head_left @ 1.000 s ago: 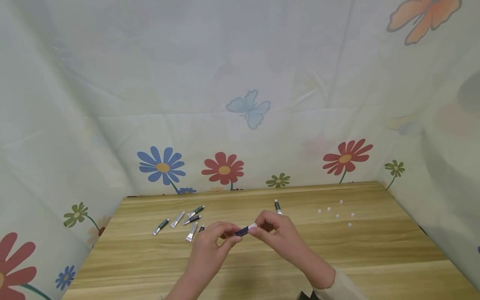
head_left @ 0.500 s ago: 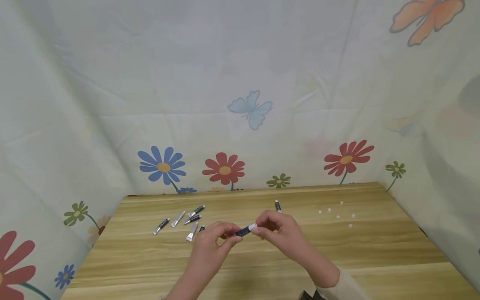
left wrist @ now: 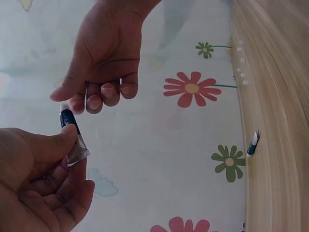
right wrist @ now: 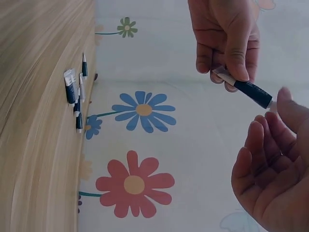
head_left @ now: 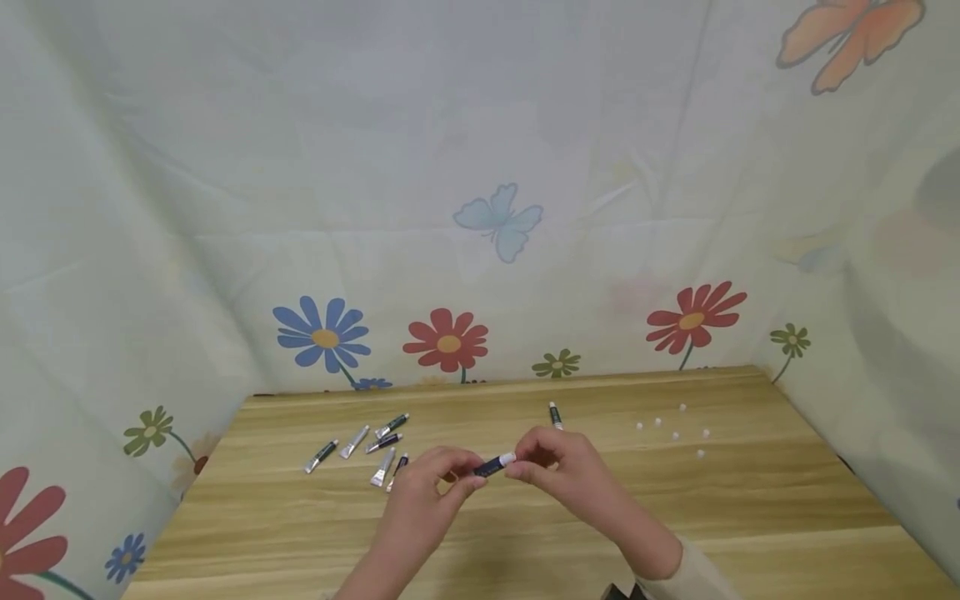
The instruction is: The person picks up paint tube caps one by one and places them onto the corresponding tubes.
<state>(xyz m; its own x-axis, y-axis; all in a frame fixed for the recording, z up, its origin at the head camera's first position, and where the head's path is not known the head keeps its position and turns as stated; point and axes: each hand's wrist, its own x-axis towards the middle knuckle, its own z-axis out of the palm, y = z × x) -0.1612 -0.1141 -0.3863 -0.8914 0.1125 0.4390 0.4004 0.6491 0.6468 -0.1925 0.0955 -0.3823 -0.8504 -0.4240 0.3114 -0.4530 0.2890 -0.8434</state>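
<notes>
A small dark blue paint tube with a silver crimped end and a white cap is held above the table. My left hand pinches the tube near its crimped end between thumb and forefinger, as the left wrist view shows. At the other end my right hand has its thumb and forefinger on the white cap. In the right wrist view the right thumb overlaps the cap's tip, and the other fingers are loosely curled below.
Several paint tubes lie on the wooden table at the left. One green-labelled tube lies behind the right hand. Several tiny white caps are scattered at the right. A flowered cloth hangs around the table.
The right fingertips have shifted slightly right toward the cap's end, so more of the white cap shows. The left hand keeps its pinch on the tube.
</notes>
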